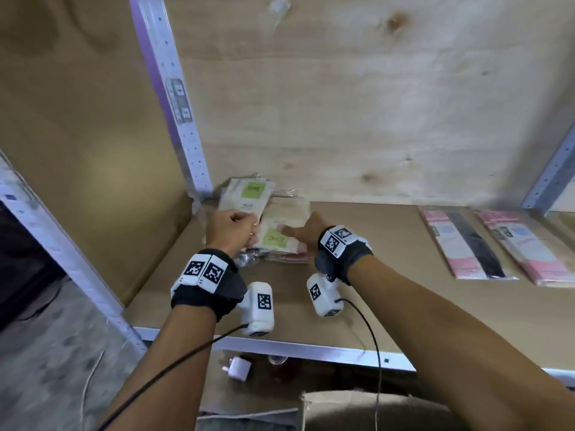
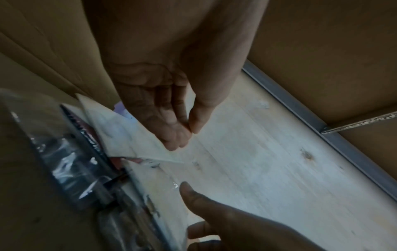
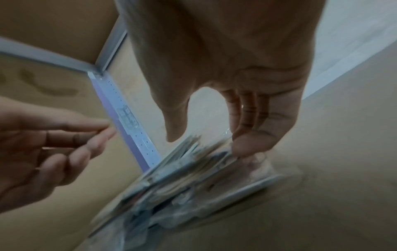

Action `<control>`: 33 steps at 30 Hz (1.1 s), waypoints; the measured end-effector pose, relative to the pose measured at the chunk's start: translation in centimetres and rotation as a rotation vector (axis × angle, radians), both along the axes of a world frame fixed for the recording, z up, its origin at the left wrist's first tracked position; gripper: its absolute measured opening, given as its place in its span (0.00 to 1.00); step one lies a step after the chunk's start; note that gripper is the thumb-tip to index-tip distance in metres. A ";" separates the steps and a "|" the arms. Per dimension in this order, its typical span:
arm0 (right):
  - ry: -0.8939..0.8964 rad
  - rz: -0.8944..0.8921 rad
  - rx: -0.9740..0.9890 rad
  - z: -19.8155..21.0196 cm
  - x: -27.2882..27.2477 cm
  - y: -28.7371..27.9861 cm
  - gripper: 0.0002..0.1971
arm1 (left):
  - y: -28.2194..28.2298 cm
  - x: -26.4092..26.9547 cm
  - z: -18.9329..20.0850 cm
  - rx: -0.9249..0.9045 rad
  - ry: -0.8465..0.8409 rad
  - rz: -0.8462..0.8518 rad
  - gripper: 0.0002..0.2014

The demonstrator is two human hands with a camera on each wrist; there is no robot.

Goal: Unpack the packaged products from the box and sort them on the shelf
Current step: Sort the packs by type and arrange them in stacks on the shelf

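A stack of flat clear-wrapped packets (image 1: pixel 281 241) lies in the back left corner of the brown shelf board (image 1: pixel 373 269); the top one bears a green label. My left hand (image 1: pixel 249 227) pinches a cream packet with a green label (image 1: pixel 247 195), which stands tilted over the stack's left end. From the left wrist camera, thumb and fingers (image 2: pixel 178 135) meet at that packet (image 2: pixel 128 135). My right hand (image 1: pixel 292 227) rests on the stack, thumb on top. Seen from the right wrist, its fingers (image 3: pixel 247 141) touch the stack (image 3: pixel 193 171) and the thumb hovers.
Two pink-and-black packets (image 1: pixel 466 244) (image 1: pixel 522 247) lie on the shelf's right part. A perforated metal upright (image 1: pixel 174 98) stands just left of the stack, with a plywood back wall behind. Below the shelf edge sit a white plug adapter (image 1: pixel 238 368) and a cardboard box (image 1: pixel 357 405).
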State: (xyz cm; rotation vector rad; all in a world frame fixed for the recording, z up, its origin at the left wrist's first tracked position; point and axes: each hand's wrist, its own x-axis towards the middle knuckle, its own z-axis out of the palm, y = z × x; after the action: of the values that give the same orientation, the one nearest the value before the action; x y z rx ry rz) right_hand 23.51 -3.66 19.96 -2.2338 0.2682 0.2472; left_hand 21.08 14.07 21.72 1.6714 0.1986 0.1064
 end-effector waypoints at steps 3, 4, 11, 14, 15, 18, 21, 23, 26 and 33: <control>0.016 0.000 -0.107 -0.3 0.3 0.1 0.51 | 0.1 -0.1 -0.6 0.007 0.008 -0.031 0.08; 0.033 0.005 -0.126 -0.3 0.2 -0.2 0.51 | 0.0 -0.2 -0.7 0.011 0.011 -0.042 0.07; 0.053 -0.015 0.203 0.7 -2.3 -4.7 0.23 | -1.8 -0.7 -0.4 0.166 -0.048 -0.118 0.09; -0.034 -0.098 0.467 1.6 -4.9 -7.3 0.23 | -2.8 -0.9 0.0 0.498 -0.081 -0.256 0.25; -0.070 -0.112 0.534 2.1 -5.8 -8.1 0.20 | -3.2 -1.1 0.1 0.602 -0.088 -0.299 0.29; -0.124 -0.113 0.699 3.7 -8.3 -10.5 0.10 | -5.0 -1.9 0.3 0.811 -0.122 -0.357 0.32; -0.128 -0.094 0.806 4.9 -10.0 -12.7 0.11 | -7.5 -3.1 0.7 0.881 -0.272 -0.385 0.26; -0.132 -0.103 0.856 5.7 -10.9 -14.1 0.16 | -9.2 -3.7 1.0 0.815 -0.356 -0.394 0.17; -0.151 -0.090 0.969 6.6 -11.9 -16.3 0.27 | -11.4 -4.1 1.6 0.683 -0.418 -0.392 0.11; -0.280 -0.106 0.845 5.6 -13.7 -20.2 0.25 | -15.7 -4.5 1.1 0.275 -0.294 -0.548 0.08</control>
State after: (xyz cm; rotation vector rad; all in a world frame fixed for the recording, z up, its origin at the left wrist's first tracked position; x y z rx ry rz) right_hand 9.86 -23.88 25.59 -1.3878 0.0964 -0.0212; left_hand 16.57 -1.60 22.80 1.9015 -0.5153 -0.0373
